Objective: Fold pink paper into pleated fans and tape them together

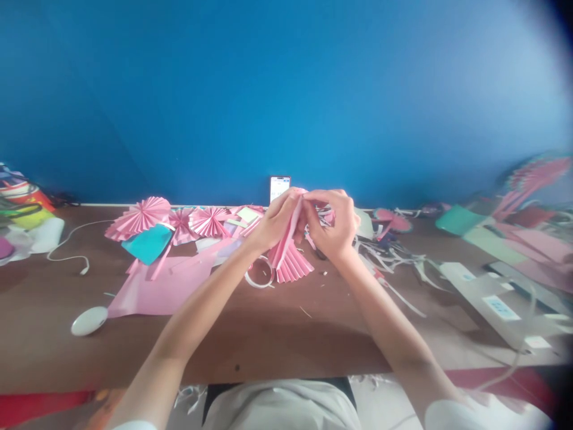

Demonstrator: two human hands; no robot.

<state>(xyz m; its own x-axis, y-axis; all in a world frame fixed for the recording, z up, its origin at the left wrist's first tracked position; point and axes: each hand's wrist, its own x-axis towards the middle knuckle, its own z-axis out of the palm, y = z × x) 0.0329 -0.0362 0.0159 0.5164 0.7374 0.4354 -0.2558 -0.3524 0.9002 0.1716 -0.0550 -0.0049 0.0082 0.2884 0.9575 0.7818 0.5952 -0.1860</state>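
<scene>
Head view, centre of the frame: pinches the top of a pleated pink paper fan (292, 261) with the left hand (275, 224), fingers closed on the folded edge. Grips the same top from the other side with the right hand (333, 228), fingers curled shut on it. Pleats spread downward, low over the table (250, 334).

Touching the fan's lower left edge: tape roll (258, 277), lying flat. Behind the hands: phone (280, 186), upright against the blue wall (224, 89). Left of centre: pink rosettes (139, 217), teal paper (147, 243), pink sheet (165, 288). Lower left: white oval object (88, 321). Right of centre: loose paper strips (394, 258).

Both hands (333, 230) on pleated pink paper (293, 264)
</scene>
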